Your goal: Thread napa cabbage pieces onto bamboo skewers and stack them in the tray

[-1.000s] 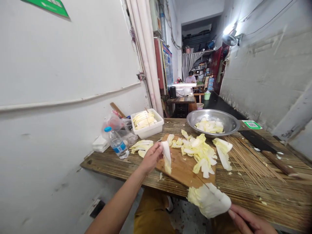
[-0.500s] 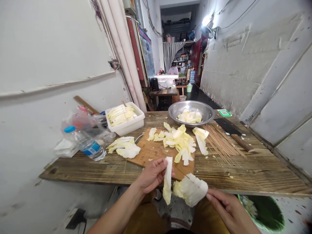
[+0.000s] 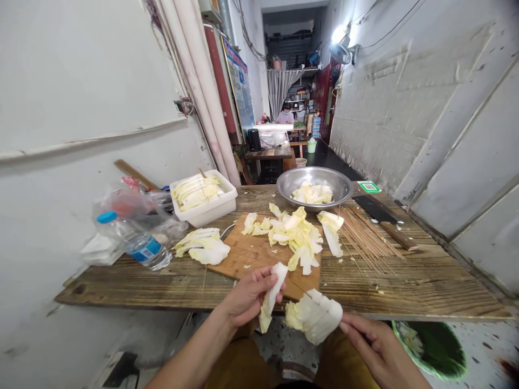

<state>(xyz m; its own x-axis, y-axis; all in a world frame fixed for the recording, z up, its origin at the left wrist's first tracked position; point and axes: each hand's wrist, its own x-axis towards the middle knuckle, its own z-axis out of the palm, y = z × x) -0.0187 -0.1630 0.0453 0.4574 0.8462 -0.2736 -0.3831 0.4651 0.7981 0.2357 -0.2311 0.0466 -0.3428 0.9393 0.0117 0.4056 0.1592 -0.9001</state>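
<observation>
White cabbage strip (image 3: pixel 272 300) stood left of the skewer's (image 3: pixel 304 292) point

Far left on the bench (image 3: pixel 430 278), a water bottle (image 3: pixel 146 248) leaned beside loose cabbage leaves (image 3: pixel 208 248), with a white tub (image 3: pixel 217 212) of skewered leaves behind them. Next came the left hand (image 3: pixel 253 297), low before the near edge of the cutting board (image 3: pixel 239 251), pinching the strip between thumb and fingers. The strip's long axis ran steeply, its thick white end up and to the right, its yellowish tip hanging down to the left.

Just right of that hand came the skewer's bare point, slanting up and left towards strip and fingertips — the two axes lay crosswise. Whether the point touched anything could not be told. Beyond it, over the board, sat a heap of cut leaves (image 3: pixel 295 237), and behind that a steel bowl (image 3: pixel 286 186).

Right of the point, a threaded leaf (image 3: pixel 314 316) hung folded along the skewer. The right hand (image 3: pixel 371 340) pinched the skewer's other end at the leaf's right edge — so the strip lay leftward of it, with the left hand nearer. Farther right rested bare sticks (image 3: pixel 367 240) and a cleaver (image 3: pixel 381 219).
</observation>
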